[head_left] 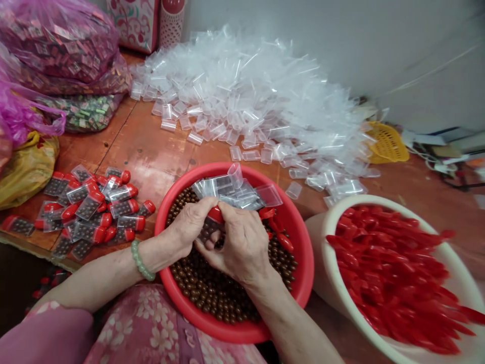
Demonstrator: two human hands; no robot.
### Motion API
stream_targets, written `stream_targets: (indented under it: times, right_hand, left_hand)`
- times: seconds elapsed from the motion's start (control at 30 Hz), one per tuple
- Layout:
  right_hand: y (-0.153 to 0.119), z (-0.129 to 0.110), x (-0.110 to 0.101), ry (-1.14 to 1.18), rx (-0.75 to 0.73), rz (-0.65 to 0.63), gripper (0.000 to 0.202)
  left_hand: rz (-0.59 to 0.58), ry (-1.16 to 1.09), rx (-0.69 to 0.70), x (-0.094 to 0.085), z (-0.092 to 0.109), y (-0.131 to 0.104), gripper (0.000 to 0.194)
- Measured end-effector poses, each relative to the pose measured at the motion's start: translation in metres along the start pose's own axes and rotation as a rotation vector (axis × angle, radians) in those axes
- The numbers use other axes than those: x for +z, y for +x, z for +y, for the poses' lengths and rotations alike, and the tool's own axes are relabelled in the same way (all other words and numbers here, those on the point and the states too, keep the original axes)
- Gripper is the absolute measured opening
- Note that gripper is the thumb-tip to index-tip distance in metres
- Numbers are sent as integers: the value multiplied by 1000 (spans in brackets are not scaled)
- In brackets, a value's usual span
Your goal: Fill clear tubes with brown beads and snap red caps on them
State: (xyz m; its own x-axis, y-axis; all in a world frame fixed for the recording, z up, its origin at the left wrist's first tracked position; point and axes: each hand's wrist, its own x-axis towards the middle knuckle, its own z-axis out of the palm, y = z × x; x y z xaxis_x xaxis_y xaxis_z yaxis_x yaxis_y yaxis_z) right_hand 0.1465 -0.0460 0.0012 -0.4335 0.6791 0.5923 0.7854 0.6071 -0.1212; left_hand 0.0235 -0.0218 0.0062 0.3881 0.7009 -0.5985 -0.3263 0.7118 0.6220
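Observation:
Over a red basin [303,283] of round brown balls [215,298], both hands meet on one small clear case [206,231] with a red cap [215,215] and dark balls inside. My left hand [185,227] is closed, its thumb pressing at the capped end. My right hand [242,240] wraps around the case from the other side, fingers curled on it. Just beyond my fingers, several empty clear sleeves [231,189] lie on the balls. A few loose red caps [284,242] rest in the basin to the right of my right hand.
Filled red-capped cases [91,215] are heaped at the left. A large pile of clear sleeves [257,91] covers the back. At the right stands a white bucket [333,242] of red caps. Plastic bags [64,45] sit at the far left, a yellow basket [388,144] at the right.

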Motion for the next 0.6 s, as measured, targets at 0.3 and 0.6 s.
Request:
stream_targets:
  times: [0.3,0.6]
  right_hand:
    - [-1,4,0,17,12,-6,64]
    - [-1,14,-13,498,234,-226,77]
  left_hand:
    - [-11,25,68,-1,-1,3,45]
    - [-281,-57,159,-18,-1,-16,36]
